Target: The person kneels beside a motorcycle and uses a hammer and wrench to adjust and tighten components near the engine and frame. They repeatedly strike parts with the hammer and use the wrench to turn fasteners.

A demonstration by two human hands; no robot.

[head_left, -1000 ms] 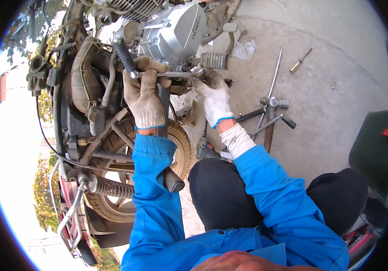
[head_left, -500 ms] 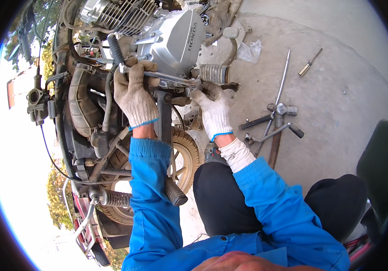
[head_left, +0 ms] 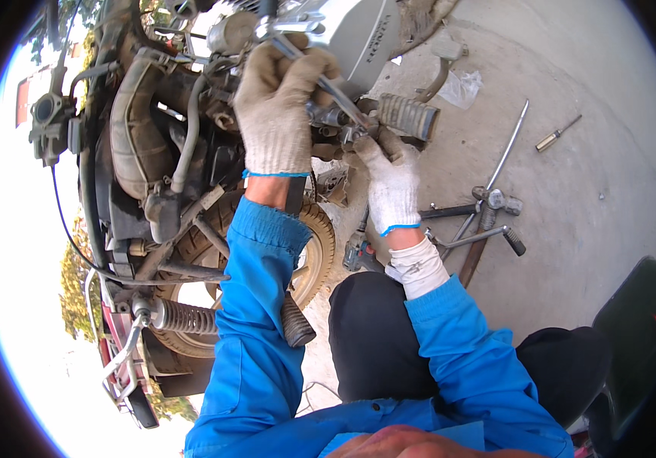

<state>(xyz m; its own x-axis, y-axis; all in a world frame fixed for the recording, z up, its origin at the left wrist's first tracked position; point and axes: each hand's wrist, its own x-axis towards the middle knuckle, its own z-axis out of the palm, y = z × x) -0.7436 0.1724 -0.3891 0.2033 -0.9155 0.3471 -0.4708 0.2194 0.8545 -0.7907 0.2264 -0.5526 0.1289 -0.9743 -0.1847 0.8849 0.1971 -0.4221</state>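
Nearest the lower edge, dark trousers are being shown at the bent knees, beside blue sleeves. Farther up, the left grip, gloved in pale knit with a blue hem, is being clenched around the shaft of a metal lever. This lever is being held aslant before a silver engine cover, its upper end toward the left and its lower end at the right grip. There, the lower end is being touched by the gloved fingertips; whether it is being pinched cannot be told, since the contact is being partly hidden. Just beside it, a ribbed footpeg is being displayed.

Next to the left knee, a power tool is being seen on the concrete floor; to its left, a tyred wheel is being partly covered by the left sleeve. On the floor to the right, a crank-shaped bar, a hammer and a long rod are being shown crossed, with a screwdriver near them. Beyond the footpeg, a clear plastic bag is being displayed. Farthest off, at the left, foliage is being lit brightly.
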